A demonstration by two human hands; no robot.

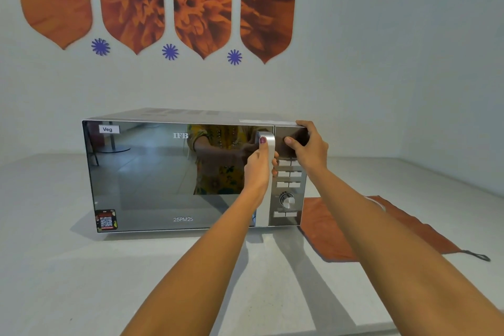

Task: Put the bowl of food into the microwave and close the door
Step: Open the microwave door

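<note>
A silver microwave (152,172) with a mirrored door stands on the pale counter, and its door sits flush with the body. My left hand (259,163) is wrapped around the vertical silver door handle (268,199), thumb up along it. My right hand (308,144) grips the microwave's top right corner, fingers over the top edge and thumb pressed on the dark display panel. No bowl of food is in view; the mirrored door hides the inside.
An orange cloth (341,229) lies on the counter (81,281) to the right of the microwave, partly under my right forearm. A white wall with orange flower panels rises close behind. Buttons and a dial (287,200) sit below my right hand.
</note>
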